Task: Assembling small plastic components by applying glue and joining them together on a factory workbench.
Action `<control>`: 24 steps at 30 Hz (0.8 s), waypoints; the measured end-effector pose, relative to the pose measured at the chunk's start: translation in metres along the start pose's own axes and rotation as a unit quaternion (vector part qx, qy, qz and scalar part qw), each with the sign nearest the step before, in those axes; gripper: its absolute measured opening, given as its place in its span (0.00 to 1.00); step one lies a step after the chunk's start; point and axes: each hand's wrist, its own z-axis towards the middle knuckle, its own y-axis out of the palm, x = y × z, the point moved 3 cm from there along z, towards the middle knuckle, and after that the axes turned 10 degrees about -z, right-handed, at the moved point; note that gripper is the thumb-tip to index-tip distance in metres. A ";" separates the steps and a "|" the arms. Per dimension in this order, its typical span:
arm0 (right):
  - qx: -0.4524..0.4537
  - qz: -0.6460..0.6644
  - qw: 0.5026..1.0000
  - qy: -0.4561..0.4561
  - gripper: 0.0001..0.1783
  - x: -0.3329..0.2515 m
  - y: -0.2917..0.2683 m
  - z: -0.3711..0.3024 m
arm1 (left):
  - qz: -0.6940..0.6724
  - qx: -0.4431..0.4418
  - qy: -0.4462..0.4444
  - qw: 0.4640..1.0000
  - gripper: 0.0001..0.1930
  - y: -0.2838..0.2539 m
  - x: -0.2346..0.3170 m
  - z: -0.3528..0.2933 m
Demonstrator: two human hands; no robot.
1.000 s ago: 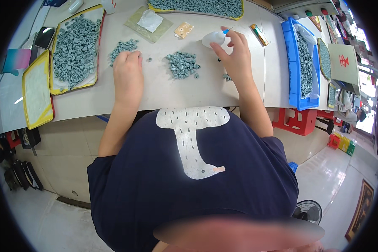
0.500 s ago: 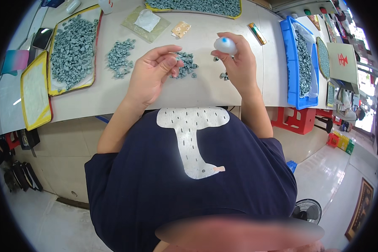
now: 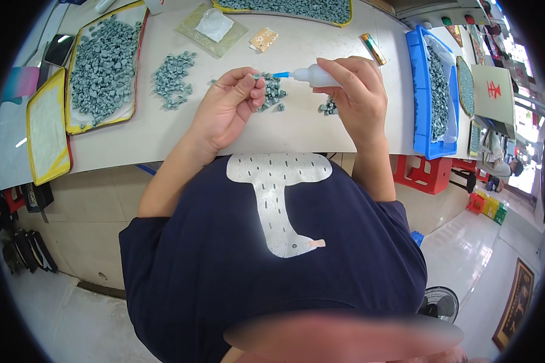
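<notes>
Between thumb and fingertips, my left hand (image 3: 227,109) pinches a small grey-green piece (image 3: 257,77). My right hand (image 3: 360,100) grips a white squeeze bottle (image 3: 315,76) lying sideways, its blue nozzle (image 3: 281,75) pointing left, close to the piece; whether they touch I cannot tell. Behind my left fingers lies a pile of grey-green pieces (image 3: 275,95). A smaller cluster of pieces (image 3: 329,107) sits beside my right hand, partly hidden by it. Further left on the table, a loose heap of similar pieces (image 3: 172,78) is spread out.
Left stand a yellow-edged tray of pieces (image 3: 103,72), another yellow-edged tray (image 3: 46,130) and a phone (image 3: 60,49). Behind lie a clear bag (image 3: 191,28), a patterned packet (image 3: 264,40) and a green-and-orange tube (image 3: 373,49). A blue bin (image 3: 422,130) of pieces is at right.
My right hand has tipped the bottle from pointing toward me to pointing left, bringing its nozzle up to the piece. My left hand has shifted slightly and still pinches the piece.
</notes>
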 end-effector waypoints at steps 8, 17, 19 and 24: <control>0.013 -0.066 0.997 -0.031 0.23 -0.010 0.000 0.005 | 0.045 0.009 0.028 0.999 0.08 -0.003 0.006 -0.004; 0.004 -0.105 0.994 -0.032 0.21 -0.012 0.000 0.003 | 0.094 0.013 0.046 0.994 0.08 -0.001 0.006 -0.003; 0.001 -0.116 0.993 -0.031 0.21 -0.012 0.000 0.003 | 0.109 0.017 0.050 0.993 0.08 -0.001 0.006 -0.003; -0.009 -0.134 0.991 -0.030 0.21 -0.014 -0.003 0.003 | 0.125 0.027 0.055 0.990 0.08 0.000 0.006 -0.003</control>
